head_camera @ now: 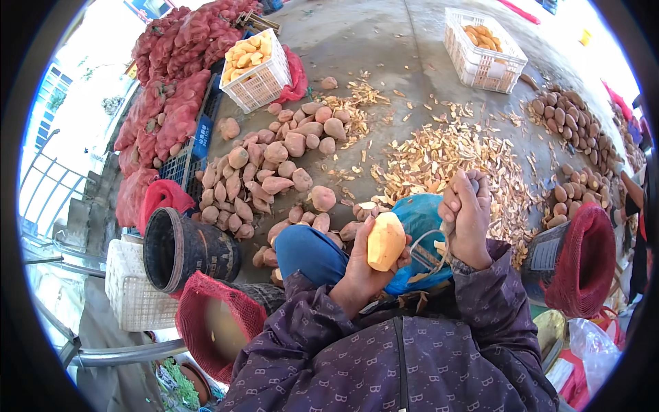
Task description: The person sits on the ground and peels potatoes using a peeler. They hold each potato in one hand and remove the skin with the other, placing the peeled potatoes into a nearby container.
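Observation:
My left hand holds a peeled sweet potato, its orange-yellow flesh cut in flat facets. To its right, my right hand is raised and closed around a grey-handled tool, most of it hidden in the fist. The two hands are apart. Beneath and between them lies blue plastic sheeting with a pale looped strip and some peel on it. Unpeeled sweet potatoes are heaped on the concrete beyond my left hand. A wide pile of peelings spreads beyond my right hand.
White crates of peeled sweet potatoes stand ahead. Red mesh sacks are stacked at left. A black bucket and mesh-lined buckets flank me. Another person's arm shows at far right beside more sweet potatoes.

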`<control>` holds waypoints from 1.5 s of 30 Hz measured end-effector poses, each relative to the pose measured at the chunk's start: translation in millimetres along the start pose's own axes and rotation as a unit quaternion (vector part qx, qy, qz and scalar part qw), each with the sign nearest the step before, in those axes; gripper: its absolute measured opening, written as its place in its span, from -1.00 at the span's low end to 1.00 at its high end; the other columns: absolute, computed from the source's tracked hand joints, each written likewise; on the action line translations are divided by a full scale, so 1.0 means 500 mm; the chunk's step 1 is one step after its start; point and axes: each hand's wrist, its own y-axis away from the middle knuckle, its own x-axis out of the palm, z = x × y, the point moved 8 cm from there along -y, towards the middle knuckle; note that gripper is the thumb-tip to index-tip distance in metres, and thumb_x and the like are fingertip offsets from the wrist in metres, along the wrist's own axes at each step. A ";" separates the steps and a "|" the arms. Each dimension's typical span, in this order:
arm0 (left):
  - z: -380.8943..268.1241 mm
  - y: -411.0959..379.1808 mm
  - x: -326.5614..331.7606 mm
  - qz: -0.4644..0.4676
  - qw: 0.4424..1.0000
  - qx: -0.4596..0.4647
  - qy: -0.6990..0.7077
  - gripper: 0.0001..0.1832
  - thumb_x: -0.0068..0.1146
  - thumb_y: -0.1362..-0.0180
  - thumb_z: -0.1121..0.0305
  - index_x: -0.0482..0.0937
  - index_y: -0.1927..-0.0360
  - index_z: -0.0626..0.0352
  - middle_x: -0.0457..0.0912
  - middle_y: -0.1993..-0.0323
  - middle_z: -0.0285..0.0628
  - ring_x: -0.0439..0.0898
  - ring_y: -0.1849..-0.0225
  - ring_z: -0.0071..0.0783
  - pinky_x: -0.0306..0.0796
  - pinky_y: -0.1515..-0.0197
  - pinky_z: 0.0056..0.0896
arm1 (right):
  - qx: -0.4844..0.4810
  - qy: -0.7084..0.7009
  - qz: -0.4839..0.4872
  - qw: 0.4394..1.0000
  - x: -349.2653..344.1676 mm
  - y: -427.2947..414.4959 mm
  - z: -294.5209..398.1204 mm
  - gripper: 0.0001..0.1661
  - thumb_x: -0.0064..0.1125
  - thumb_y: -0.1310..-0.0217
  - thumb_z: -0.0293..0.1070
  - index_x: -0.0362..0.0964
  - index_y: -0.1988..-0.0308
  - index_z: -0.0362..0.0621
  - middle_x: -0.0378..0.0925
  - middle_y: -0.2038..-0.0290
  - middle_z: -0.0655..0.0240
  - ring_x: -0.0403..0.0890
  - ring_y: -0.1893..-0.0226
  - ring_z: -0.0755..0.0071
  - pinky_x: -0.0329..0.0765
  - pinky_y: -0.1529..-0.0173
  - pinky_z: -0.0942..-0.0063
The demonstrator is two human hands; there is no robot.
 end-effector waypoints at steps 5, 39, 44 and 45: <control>-0.033 0.002 0.025 0.046 0.999 0.000 0.015 -0.45 -0.14 -0.30 -0.13 0.47 -0.09 0.11 0.60 0.18 -0.05 0.51 0.25 -0.19 0.42 0.14 -0.30 | 0.036 0.015 0.005 0.999 0.002 0.032 -0.014 -0.85 0.00 -0.43 -0.37 0.15 0.18 0.01 0.23 0.55 0.51 0.21 0.66 0.72 0.26 0.64 0.67; -0.380 0.973 -0.741 -0.737 0.490 0.232 -0.403 -0.26 0.46 0.14 0.38 0.39 -0.18 0.27 0.60 0.21 -0.13 0.61 0.31 -0.38 0.53 0.42 -0.37 | 0.086 0.142 0.014 0.986 -0.216 -0.062 -0.071 -0.83 0.05 -0.41 -0.31 0.28 0.31 -0.06 0.21 0.57 0.55 0.22 0.63 0.77 0.24 0.60 0.74; -0.404 0.914 -0.595 -0.746 0.321 0.093 -0.576 -0.24 0.44 0.16 0.24 0.43 -0.20 0.15 0.53 0.03 0.03 0.56 0.01 -0.03 0.47 -0.04 -0.05 | 0.056 0.165 -0.014 0.985 -0.249 -0.060 -0.055 -0.90 0.04 -0.41 -0.36 0.30 0.16 -0.08 0.26 0.49 0.52 0.25 0.61 0.76 0.26 0.61 0.73; -0.410 0.890 -0.519 -0.755 0.300 0.069 -0.578 -0.24 0.44 0.17 0.21 0.45 -0.19 0.08 0.49 -0.02 0.05 0.53 -0.07 0.07 0.42 -0.14 0.01 | 0.042 0.165 -0.021 0.985 -0.245 -0.049 -0.049 -0.90 0.05 -0.41 -0.36 0.29 0.15 -0.07 0.26 0.50 0.52 0.25 0.61 0.76 0.26 0.61 0.73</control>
